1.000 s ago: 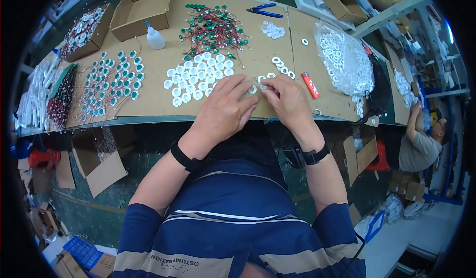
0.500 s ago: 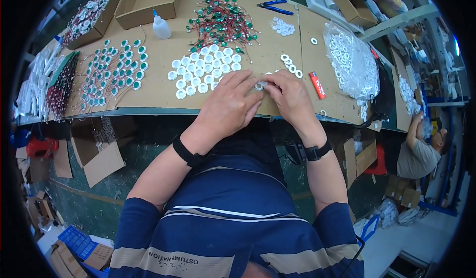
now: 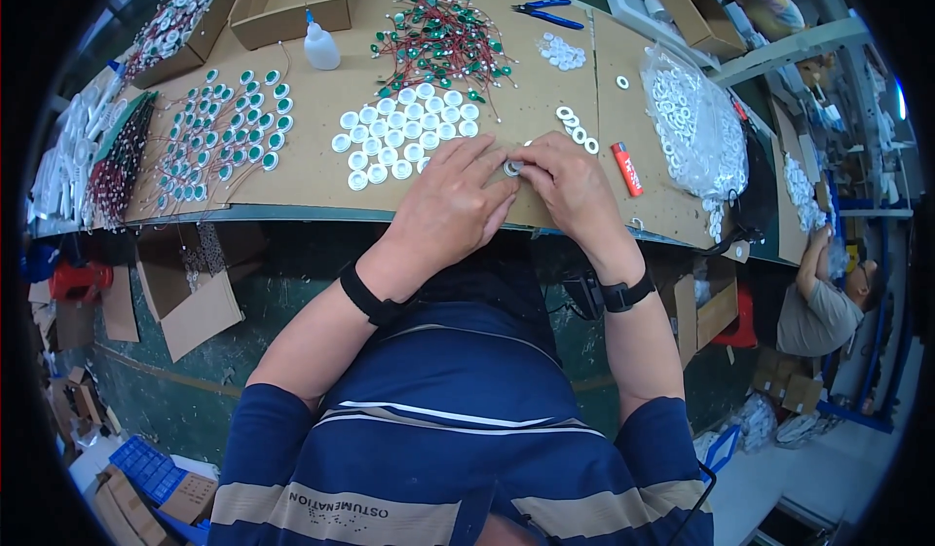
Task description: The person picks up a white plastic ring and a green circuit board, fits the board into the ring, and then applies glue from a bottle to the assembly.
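At the front of the table, a small white ring [image 3: 511,169] sits between my fingertips, largely covered by them. My left hand [image 3: 450,198] is closed on its left side, fingers bent. From the right, my right hand [image 3: 570,184] pinches at the same ring with thumb and forefinger. Several round white caps [image 3: 394,138] lie in rows just beyond my left hand. Some loose white rings [image 3: 573,122] rest beyond my right hand, and a red tube-shaped thing [image 3: 627,169] lies to its right.
Green discs with red wires [image 3: 443,44] are heaped at the back. Wired caps [image 3: 234,127] cover the left, near a white squeeze bottle [image 3: 320,47]. Blue cutters [image 3: 550,10], small clear pieces [image 3: 562,52] and a bag of white rings [image 3: 693,122] lie rightward. A co-worker [image 3: 823,307] is at far right.
The view has shifted slightly. My hands stay around the white ring, with the right fingertips moved a little closer over it.
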`<state>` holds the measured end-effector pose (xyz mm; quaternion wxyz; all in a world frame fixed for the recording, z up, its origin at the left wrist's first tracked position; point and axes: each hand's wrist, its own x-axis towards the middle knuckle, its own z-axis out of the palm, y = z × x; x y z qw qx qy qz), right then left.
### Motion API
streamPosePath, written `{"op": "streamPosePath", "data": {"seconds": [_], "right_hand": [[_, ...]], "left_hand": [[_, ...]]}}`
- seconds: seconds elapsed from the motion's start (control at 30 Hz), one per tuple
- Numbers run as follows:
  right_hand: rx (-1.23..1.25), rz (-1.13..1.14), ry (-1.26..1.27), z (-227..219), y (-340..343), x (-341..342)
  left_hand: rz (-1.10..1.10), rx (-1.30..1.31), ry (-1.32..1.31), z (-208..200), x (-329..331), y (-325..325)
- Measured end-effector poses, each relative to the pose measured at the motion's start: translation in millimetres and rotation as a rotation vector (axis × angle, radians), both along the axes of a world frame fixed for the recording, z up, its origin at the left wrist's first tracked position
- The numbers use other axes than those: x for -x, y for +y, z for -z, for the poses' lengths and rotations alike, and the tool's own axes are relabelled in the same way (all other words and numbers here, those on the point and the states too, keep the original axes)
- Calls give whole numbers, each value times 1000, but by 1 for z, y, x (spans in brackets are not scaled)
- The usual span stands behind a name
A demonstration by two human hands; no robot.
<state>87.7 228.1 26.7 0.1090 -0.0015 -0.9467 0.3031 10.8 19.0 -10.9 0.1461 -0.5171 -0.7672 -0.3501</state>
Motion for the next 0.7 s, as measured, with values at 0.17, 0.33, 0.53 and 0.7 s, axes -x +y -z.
{"op": "streamPosePath", "data": {"seconds": [0.17,0.33,0.53,0.7], "right_hand": [[11,-12,-9,1,1,0],[-11,-28,-2,0,1,1],[-82,-50,4,1,1,0],[-158,-46,27,2,-2,-2]], "left_hand": [[-1,5,-2,1,0,0],[-9,-6,8,2,0,1],[-9,-3,7,3,0,1],[-10,8,10,2,0,0]]}}
